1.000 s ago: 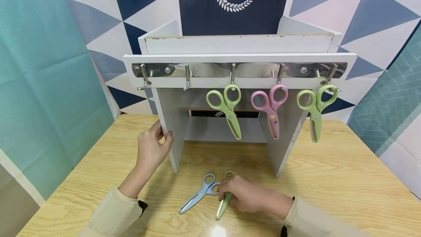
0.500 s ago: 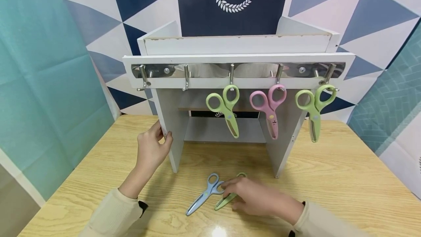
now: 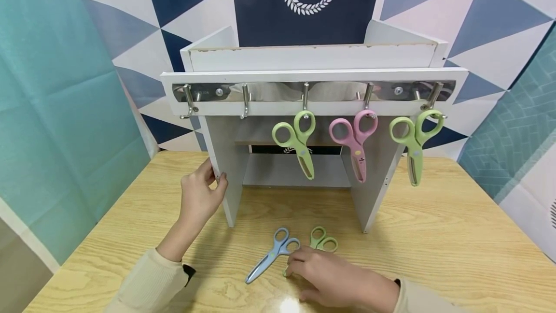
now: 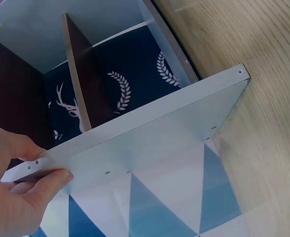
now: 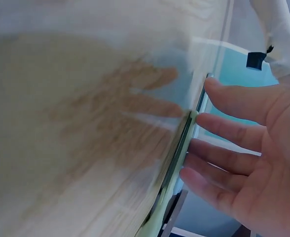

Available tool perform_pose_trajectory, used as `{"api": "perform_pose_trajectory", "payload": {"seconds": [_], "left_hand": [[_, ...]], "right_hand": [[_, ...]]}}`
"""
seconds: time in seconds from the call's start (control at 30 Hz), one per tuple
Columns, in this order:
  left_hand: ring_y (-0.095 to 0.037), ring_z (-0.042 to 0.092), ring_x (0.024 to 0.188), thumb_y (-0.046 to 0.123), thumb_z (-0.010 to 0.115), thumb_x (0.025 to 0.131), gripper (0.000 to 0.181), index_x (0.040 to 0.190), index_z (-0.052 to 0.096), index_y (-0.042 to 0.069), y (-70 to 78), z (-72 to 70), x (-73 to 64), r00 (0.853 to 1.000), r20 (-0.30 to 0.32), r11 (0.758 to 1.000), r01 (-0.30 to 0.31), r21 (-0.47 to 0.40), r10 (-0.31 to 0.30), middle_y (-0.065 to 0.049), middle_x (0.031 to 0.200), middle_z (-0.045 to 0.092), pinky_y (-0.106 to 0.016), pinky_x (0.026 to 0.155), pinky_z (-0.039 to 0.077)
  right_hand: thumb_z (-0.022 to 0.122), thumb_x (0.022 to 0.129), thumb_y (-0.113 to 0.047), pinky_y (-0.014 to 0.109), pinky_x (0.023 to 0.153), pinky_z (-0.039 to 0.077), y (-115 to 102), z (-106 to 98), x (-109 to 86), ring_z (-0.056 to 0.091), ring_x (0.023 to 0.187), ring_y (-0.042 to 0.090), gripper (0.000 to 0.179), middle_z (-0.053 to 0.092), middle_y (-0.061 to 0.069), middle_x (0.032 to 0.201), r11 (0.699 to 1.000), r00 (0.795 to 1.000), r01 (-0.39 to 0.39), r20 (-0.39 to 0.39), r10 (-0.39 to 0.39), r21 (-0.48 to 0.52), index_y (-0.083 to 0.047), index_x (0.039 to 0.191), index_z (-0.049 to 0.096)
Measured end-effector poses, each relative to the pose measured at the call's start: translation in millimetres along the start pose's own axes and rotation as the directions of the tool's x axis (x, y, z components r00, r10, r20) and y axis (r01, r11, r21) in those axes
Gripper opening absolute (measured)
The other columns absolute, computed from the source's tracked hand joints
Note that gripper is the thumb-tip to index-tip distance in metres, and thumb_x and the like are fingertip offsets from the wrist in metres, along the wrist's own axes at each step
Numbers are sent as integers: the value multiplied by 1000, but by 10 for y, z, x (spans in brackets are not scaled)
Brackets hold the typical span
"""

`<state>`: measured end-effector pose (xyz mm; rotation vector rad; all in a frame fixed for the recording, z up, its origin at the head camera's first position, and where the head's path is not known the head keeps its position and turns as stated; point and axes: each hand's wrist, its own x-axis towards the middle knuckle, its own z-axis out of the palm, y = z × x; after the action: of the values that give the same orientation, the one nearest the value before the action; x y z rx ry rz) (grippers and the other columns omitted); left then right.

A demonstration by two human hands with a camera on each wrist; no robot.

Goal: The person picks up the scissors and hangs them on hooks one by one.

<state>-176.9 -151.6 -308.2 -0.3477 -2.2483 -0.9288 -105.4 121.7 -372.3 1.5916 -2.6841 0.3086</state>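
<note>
My left hand (image 3: 201,192) grips the front edge of the white shelf's left side panel (image 3: 227,177). In the left wrist view, thumb and fingers pinch that panel edge from both faces. My right hand (image 3: 327,277) is low over the table at a pair of green scissors (image 3: 319,241), covering most of the blades while the handle loops show beyond. Seen from the right wrist, relaxed fingers with spread tips touch along the scissors (image 5: 157,217), the thumb held apart. Blue scissors (image 3: 272,254) lie just left of that hand, blades toward me.
A metal hook rail (image 3: 269,92) crosses the shelf's front. From it hang green scissors (image 3: 299,144), pink scissors (image 3: 357,145) and another green pair (image 3: 414,146) at the right; the two left hooks (image 3: 189,103) carry nothing. The wooden table (image 3: 143,216) extends around the shelf.
The green scissors on the table have turned, their handles swinging right. My right hand has shifted from the handles toward the blades. The blue scissors slid slightly right; my left hand stays put.
</note>
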Motion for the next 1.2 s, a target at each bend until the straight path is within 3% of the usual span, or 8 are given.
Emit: {"api": "perform_pose_trajectory", "payload": {"seconds": [0.27, 0.47, 0.7, 0.83, 1.0, 1.2], "left_hand": [[-37, 72, 88, -5, 62, 79, 26, 105, 64, -10, -4, 6, 5, 1000, -3, 1000, -14, -4, 14, -27, 97, 72, -44, 73, 61], [-37, 73, 86, -4, 62, 79, 25, 103, 64, -10, -11, 6, -6, 1000, -6, 1000, -8, 4, 8, -27, 95, 72, -44, 72, 61], [-38, 72, 87, -5, 62, 79, 26, 104, 64, -10, -16, 9, -3, 1000, -7, 1000, -14, 6, 14, -28, 98, 71, -44, 72, 61], [-38, 72, 87, -5, 62, 79, 27, 105, 64, -10, -9, 4, 10, 1000, -6, 1000, -18, 9, 18, -28, 99, 71, -44, 71, 61], [-38, 72, 88, -5, 62, 79, 26, 105, 64, -11, -4, -1, 9, 1000, -1, 1000, -11, 3, 11, -28, 99, 71, -44, 72, 60], [-39, 71, 89, -5, 62, 79, 27, 106, 64, -11, 3, -5, -1, 1000, 5, 1000, -2, 3, 2, -29, 100, 71, -44, 73, 60]], "right_hand": [[76, 79, -30, 19, 82, 54, -42, -19, -127, 60, 101, 3, 31, 64, -9, 107, 1000, 1000, -4, -7, 4, 0, -18, 105, 63], [73, 83, -25, 14, 77, 52, -4, -53, -255, 57, 98, -1, 26, 63, -10, 107, 992, 1000, -23, 12, 22, 121, -18, 106, 64], [72, 84, -26, 17, 77, 52, 73, -78, -385, 55, 98, -2, 28, 63, -10, 110, 976, 993, -122, 27, 119, 179, -20, 109, 63], [72, 83, -27, 17, 75, 52, 134, -97, -414, 54, 94, -4, 28, 63, -11, 107, 969, 990, -141, 19, 140, 203, -19, 108, 64], [71, 85, -27, 25, 86, 56, 213, -120, -444, 61, 104, 5, 28, 64, -9, 111, 960, 984, -177, 28, 176, 216, -17, 110, 64], [68, 87, -28, 27, 87, 55, 348, -114, -467, 61, 104, 10, 26, 65, -7, 110, 962, 987, -147, -26, 157, 230, -17, 110, 64]]}}
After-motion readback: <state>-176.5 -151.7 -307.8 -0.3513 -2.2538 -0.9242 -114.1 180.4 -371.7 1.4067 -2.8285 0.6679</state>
